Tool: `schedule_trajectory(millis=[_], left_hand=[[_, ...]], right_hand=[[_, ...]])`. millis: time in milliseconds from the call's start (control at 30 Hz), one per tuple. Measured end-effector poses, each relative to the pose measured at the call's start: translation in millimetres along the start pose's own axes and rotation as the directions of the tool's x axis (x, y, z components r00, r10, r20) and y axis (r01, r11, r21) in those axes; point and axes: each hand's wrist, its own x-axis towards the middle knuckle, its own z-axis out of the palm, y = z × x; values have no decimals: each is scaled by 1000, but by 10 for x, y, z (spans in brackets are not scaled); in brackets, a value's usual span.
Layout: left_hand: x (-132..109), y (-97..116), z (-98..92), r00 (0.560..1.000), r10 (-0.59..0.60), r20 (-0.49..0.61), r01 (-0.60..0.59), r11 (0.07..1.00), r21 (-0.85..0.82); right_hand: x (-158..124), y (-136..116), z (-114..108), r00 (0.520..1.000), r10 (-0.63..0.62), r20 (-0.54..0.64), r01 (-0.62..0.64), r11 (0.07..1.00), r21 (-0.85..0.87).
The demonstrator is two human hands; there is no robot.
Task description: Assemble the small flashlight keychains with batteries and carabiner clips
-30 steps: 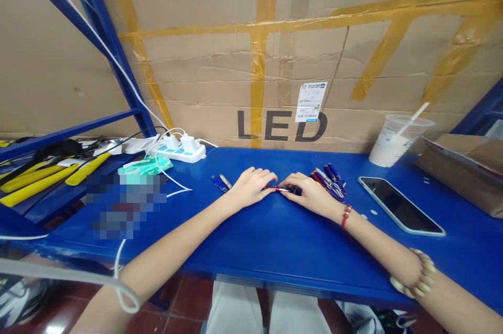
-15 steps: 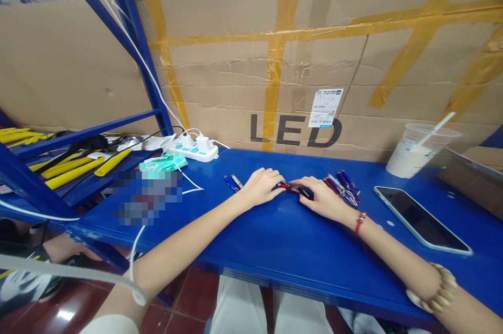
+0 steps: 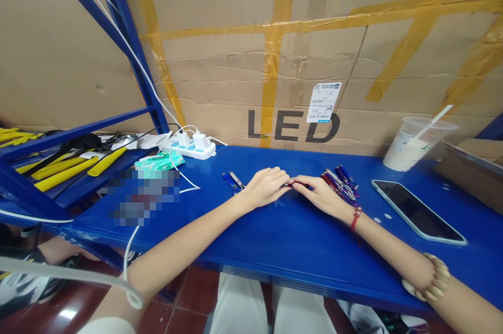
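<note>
My left hand [image 3: 268, 187] and my right hand [image 3: 320, 195] meet over the blue table [image 3: 251, 239], fingertips almost touching. Between them is a slim dark red pen-like item [image 3: 302, 185], mostly covered by my fingers. Both hands are closed on it, the left at one end and the right along the rest. Just left of my left hand lie a blue and a silver pen-like item [image 3: 236, 179]. Behind my right hand is a small pile of red and blue pen-like items [image 3: 346, 179] with metal clips or rings.
A phone [image 3: 418, 211], a plastic cup with a straw [image 3: 411, 148] and an open carton [image 3: 475, 171] are at the right. Left are a power strip [image 3: 196, 149], a green packet [image 3: 159, 162], white cables and yellow tubes [image 3: 70, 174]. A cardboard wall [image 3: 220, 77] stands behind.
My hands have come closer together. My right fingers now cover more of the red item, and its black end no longer shows. The view has shifted slightly.
</note>
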Motion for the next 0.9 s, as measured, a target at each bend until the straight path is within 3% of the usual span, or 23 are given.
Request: schedule_trajectory(millis=[167,333,400,533,700,800,900], left_hand=[[-17,-2,-34,989,-67,-133,52,992,-114],[-28,-1,-50,937,-208,-280,119,946,-301],[-16,21,-28,910,-333,-246,194,868,-458],[32,97,52,824,-559,-88,310,575,-757],[71,156,162,737,-664,127,386,259,-885],[74,150,210,719,-672,179,400,190,-896],[74,114,236,731,-659,176,404,211,-890]], right_hand=[[-9,9,0,997,12,-72,-12,1000,9],[-5,16,-37,994,-41,-105,31,994,-103],[0,28,-46,993,-47,-109,31,989,-144],[8,44,-32,993,-32,-112,12,984,-176],[4,36,-21,999,-20,-29,15,984,-179],[2,42,-28,1000,-21,3,21,979,-203],[4,51,-30,999,-44,11,46,970,-238]])
